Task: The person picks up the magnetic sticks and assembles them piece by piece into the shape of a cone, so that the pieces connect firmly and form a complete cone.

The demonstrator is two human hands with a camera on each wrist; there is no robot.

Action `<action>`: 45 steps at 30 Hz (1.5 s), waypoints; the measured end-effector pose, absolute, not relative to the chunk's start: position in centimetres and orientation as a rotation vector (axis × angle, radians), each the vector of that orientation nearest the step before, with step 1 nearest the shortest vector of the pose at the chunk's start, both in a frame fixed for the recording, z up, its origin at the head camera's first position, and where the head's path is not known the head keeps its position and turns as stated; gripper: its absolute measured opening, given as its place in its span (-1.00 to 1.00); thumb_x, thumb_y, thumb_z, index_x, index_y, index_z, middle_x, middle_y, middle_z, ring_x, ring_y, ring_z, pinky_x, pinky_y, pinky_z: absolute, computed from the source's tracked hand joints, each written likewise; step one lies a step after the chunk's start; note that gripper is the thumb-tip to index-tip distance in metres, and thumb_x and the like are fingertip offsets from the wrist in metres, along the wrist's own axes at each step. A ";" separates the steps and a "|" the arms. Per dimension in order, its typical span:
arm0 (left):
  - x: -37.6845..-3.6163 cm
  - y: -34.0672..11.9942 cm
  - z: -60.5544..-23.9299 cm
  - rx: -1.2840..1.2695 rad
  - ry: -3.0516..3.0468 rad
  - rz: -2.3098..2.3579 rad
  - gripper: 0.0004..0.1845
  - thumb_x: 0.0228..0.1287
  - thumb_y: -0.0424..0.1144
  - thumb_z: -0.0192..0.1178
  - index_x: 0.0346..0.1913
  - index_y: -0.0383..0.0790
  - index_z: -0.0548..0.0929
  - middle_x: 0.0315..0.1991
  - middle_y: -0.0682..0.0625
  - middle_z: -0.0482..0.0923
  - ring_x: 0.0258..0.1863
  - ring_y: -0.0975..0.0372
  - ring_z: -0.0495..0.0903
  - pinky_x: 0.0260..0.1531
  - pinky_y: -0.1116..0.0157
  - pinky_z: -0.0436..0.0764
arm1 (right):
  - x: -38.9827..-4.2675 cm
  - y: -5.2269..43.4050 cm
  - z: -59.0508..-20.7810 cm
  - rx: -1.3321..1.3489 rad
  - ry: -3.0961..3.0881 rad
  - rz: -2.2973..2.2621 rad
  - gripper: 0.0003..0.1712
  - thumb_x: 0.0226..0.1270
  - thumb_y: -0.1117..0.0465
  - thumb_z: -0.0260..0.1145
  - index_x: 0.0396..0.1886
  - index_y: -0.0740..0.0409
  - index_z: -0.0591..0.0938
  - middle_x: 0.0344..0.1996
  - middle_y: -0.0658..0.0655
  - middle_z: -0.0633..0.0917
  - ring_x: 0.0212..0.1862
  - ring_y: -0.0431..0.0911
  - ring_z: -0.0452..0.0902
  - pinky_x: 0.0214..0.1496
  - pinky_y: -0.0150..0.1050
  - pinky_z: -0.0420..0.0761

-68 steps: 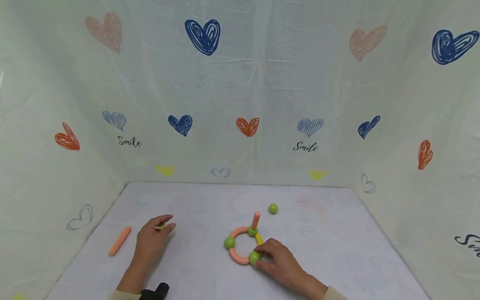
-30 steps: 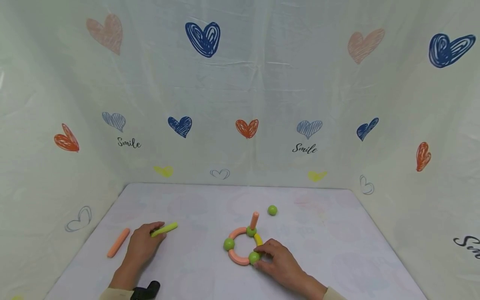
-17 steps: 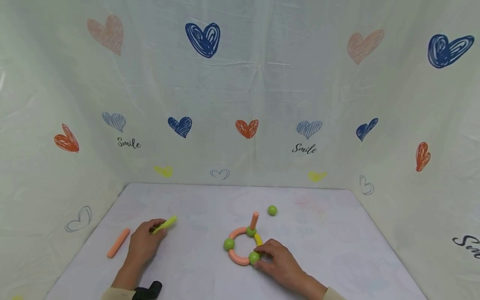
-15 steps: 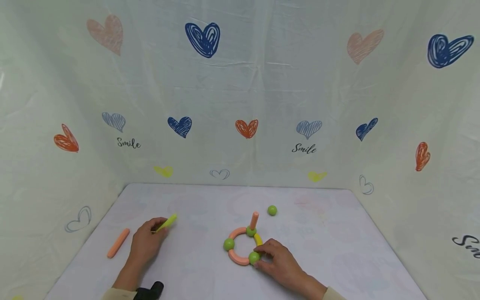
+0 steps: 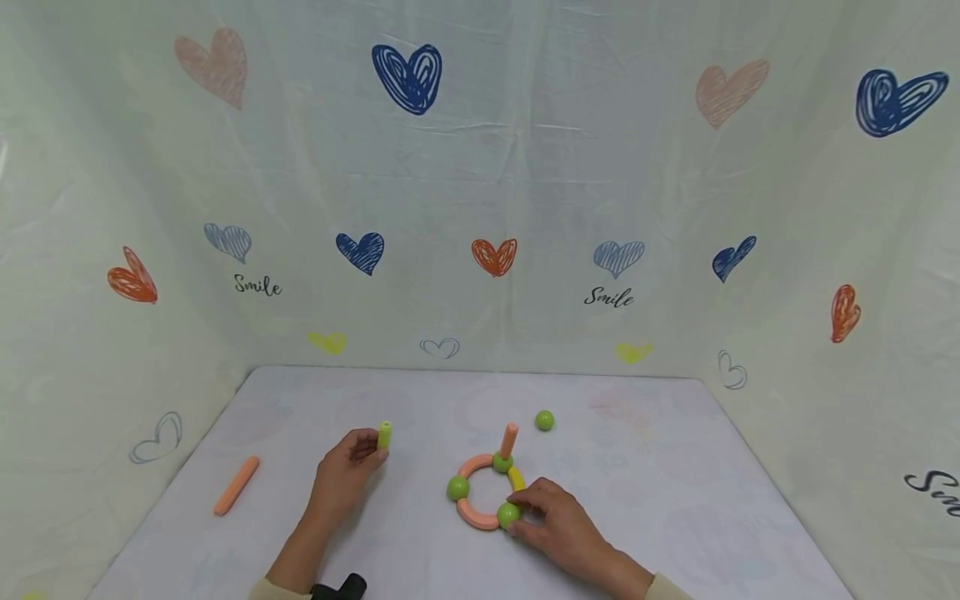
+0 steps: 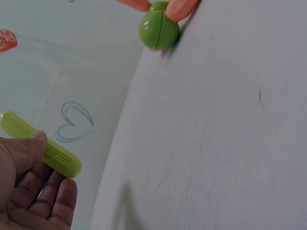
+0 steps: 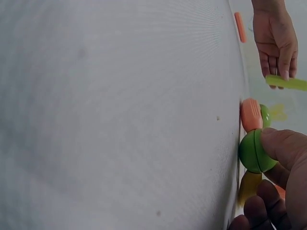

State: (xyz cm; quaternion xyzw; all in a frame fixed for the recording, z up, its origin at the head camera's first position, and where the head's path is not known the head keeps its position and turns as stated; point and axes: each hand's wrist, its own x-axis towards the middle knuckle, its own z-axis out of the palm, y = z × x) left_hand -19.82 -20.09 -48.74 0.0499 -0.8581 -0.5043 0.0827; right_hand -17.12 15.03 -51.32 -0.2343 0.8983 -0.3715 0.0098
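Observation:
My left hand [image 5: 347, 475] pinches a light-green stick [image 5: 385, 435] between thumb and fingers, raised off the table. In the left wrist view the ridged green stick [image 6: 41, 143] slants across my fingers. My right hand [image 5: 562, 525] grips a green ball [image 5: 507, 515] at the near right of a ring on the table. The ring joins curved orange pieces [image 5: 477, 513] and a yellow curved piece [image 5: 517, 478] through green balls [image 5: 458, 488]. From the ball at its far side an orange stick [image 5: 509, 440] stands up. The right wrist view shows my thumb on the green ball [image 7: 255, 152].
A loose green ball [image 5: 544, 420] lies on the white table [image 5: 660, 467] behind the ring. At the left, a straight orange stick [image 5: 237, 486] lies flat. A light curtain [image 5: 540, 183] printed with hearts surrounds the table.
My left hand has picked up the light-green stick, tilted it to point up and carried it right, toward the ring. The right hand and ring have stayed in place.

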 end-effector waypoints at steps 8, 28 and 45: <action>-19.4 -17.3 -49.0 0.089 -2.514 -1.623 -0.65 0.40 -0.35 0.38 0.20 -0.27 0.70 0.07 -0.14 0.76 0.11 0.04 0.72 0.02 0.34 0.71 | -17.2 15.0 -51.3 -0.726 2.793 -1.145 -0.64 0.32 -0.04 0.56 0.05 -0.09 0.77 -0.21 -0.24 0.57 -0.18 -0.37 0.46 -0.13 -0.39 0.56; -19.0 -12.2 -49.4 -0.153 -2.516 -1.771 -0.68 0.36 -0.27 0.43 0.12 -0.24 0.72 -0.02 -0.04 0.78 0.03 0.13 0.75 0.02 0.33 0.71 | -17.2 14.8 -51.3 -0.746 2.803 -1.137 -0.65 0.30 -0.04 0.57 0.03 -0.10 0.77 -0.23 -0.23 0.56 -0.20 -0.36 0.46 -0.15 -0.40 0.55; -18.9 -11.4 -50.6 -0.177 -2.640 -1.586 -0.72 0.35 -0.16 0.45 0.07 -0.12 0.80 -0.01 0.03 0.78 0.01 0.17 0.71 -0.04 0.20 0.70 | -17.2 14.8 -51.3 -0.722 2.808 -1.140 -0.65 0.28 -0.02 0.59 0.02 -0.08 0.77 -0.23 -0.24 0.56 -0.20 -0.38 0.45 -0.16 -0.40 0.55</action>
